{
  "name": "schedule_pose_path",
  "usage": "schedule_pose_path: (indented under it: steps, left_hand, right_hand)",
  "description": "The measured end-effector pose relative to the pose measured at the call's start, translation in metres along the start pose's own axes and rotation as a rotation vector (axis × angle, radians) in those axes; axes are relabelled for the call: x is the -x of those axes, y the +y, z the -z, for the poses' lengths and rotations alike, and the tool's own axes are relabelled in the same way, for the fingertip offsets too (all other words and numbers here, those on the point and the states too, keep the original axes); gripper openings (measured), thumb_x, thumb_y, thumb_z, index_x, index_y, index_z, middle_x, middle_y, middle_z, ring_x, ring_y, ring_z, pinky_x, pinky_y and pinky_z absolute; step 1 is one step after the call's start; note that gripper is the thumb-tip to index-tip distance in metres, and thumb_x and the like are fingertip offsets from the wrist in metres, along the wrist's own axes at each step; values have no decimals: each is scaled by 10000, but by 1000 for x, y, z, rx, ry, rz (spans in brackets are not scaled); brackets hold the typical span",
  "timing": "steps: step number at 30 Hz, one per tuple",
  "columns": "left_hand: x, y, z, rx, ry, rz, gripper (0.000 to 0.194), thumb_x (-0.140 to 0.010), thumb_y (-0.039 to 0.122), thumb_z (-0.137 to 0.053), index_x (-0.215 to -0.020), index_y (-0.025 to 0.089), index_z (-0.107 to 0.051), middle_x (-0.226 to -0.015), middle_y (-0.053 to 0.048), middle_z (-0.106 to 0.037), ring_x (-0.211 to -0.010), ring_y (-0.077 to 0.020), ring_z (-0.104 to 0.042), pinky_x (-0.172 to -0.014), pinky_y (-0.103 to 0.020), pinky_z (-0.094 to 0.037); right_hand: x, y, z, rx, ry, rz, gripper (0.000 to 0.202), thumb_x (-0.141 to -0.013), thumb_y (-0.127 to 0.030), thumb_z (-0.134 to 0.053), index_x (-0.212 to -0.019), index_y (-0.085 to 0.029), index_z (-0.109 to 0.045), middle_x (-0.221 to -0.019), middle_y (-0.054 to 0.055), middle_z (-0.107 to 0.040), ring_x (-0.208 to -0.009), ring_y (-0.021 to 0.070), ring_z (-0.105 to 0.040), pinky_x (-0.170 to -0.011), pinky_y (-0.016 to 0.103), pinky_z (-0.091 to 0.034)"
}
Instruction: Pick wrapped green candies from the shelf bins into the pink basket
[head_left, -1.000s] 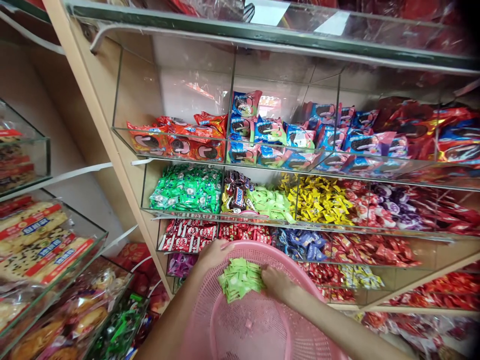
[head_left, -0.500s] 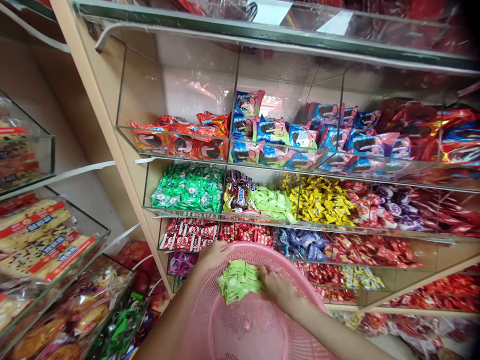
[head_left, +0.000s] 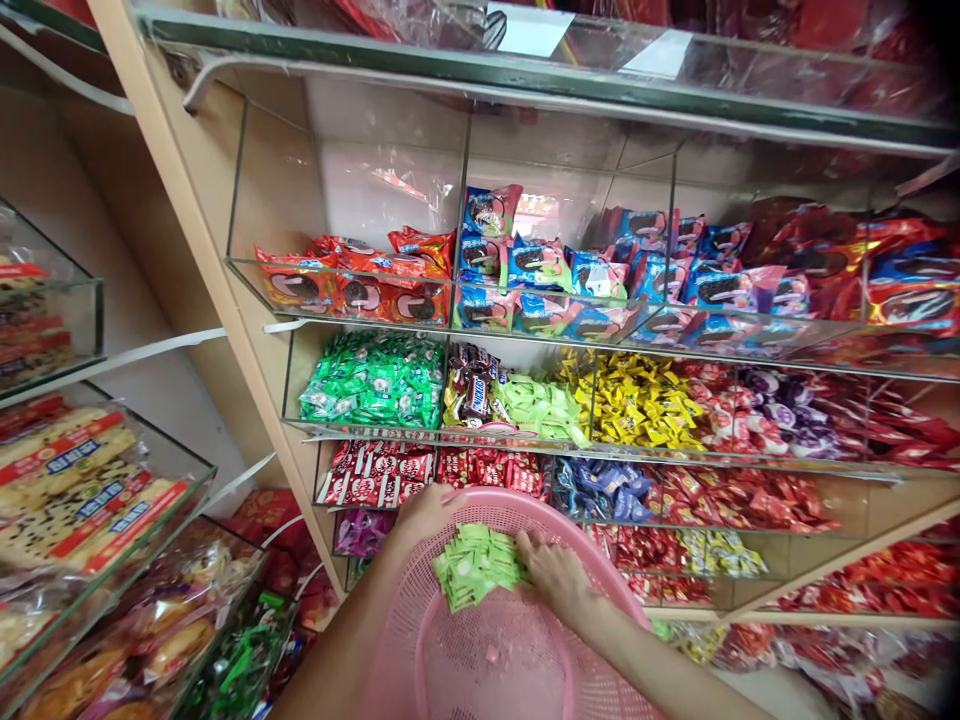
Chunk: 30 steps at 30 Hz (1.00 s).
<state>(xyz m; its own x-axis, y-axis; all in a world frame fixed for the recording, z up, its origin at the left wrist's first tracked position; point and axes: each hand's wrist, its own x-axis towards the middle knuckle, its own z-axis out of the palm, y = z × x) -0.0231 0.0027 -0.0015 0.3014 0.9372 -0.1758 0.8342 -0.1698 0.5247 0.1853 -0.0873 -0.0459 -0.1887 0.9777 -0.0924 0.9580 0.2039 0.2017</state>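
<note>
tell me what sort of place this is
Most likely a snack or candy shop: clear-walled shelf bins display loose wrapped sweets, including green-wrapped candies and Snickers bars, and a person holds a pink perforated basket containing light green packets.

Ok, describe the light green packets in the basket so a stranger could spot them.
At the bottom centre, in front of the shelves, find the big pink basket. Inside, toward its far side, the light green packets lie heaped by the right hand. Unlike the similar packets shelved above, this heap is in the basket.
</note>
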Motion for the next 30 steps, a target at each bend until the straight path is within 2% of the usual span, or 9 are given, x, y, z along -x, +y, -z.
schedule_pose_path:
  steps: [5, 8, 12, 14, 16, 19, 23, 26, 30]
  left_hand:
    - [0, 1, 1, -1, 14, -6, 459, -830, 592, -388, -749, 204, -620, -743, -3, -645, -634, -120, -525, -544, -206, -267]
    - [-3, -2, -2, 13, 19, -18, 459, -831, 589, -390, -732, 198, -610, -691, 7, -615, -599, -111, -493, -535, -206, -251]
    - [-7, -7, -3, 54, 35, -33, 464, -829, 595, -384, -723, 193, -591, -646, 28, -560, -580, -100, -449, -540, -204, -238]
    - [-8, -8, -3, 65, 36, -36, 454, -829, 581, -393, -715, 184, -582, -627, 36, -532, -576, -94, -429, -541, -203, -231]
    - [-7, -8, -1, 76, 39, -41, 444, -829, 565, -400, -702, 177, -576, -618, 37, -513, -580, -93, -421, -546, -203, -229]
    - [-7, -9, 0, 99, 48, -49, 440, -831, 559, -395, -710, 180, -582, -637, 28, -525, -596, -102, -434, -555, -208, -239]
    - [-7, -13, -2, 133, 45, -46, 459, -826, 586, -388, -757, 187, -603, -681, 17, -569, -630, -116, -467, -564, -208, -256]
    - [-7, -16, -4, 154, 42, -39, 497, -816, 624, -381, -789, 188, -616, -692, 14, -585, -658, -123, -489, -574, -203, -268]
    - [-6, -16, -4, 174, 24, -45, 525, -808, 653, -370, -826, 193, -624, -733, 11, -610, -686, -132, -511, -589, -202, -289]
  right_hand:
    - [0, -4, 10, 48, -145, -26, 558, -737, -138, -652, -1261, -155, -461, -1109, 180, -610, -801, 247, -673, -637, 320, -529]
    - [3, -1, 31, -27, -163, -40, 548, -738, -203, -669, -1248, -147, -474, -1114, 183, -610, -862, 270, -659, -681, 329, -510]
    - [15, 15, 87, -275, -103, 104, 392, -788, -304, -626, -1131, -127, -558, -1007, 132, -654, -914, 251, -622, -740, 314, -465]
    - [20, 27, 125, -465, -72, 226, 225, -817, -376, -581, -892, -167, -624, -865, 60, -668, -802, 191, -606, -682, 276, -442]
    - [23, 42, 161, -636, -40, 310, 256, -856, -412, -519, -780, -186, -610, -713, 6, -640, -651, 133, -560, -590, 240, -405]
    - [19, 67, 196, -701, 209, 223, 260, -882, -403, -472, -817, -189, -603, -746, 11, -636, -648, 120, -554, -603, 237, -404]
    - [7, 95, 193, -430, 461, -3, 205, -822, -374, -551, -924, -198, -578, -861, 46, -620, -696, 154, -573, -616, 266, -413]
    - [1, 106, 172, -287, 458, -75, 209, -790, -336, -586, -955, -211, -557, -944, 57, -581, -713, 163, -579, -607, 267, -418]
    - [-2, 112, 154, -267, 480, -76, 131, -850, -302, -500, -922, -209, -559, -897, 41, -567, -676, 149, -578, -610, 257, -415]
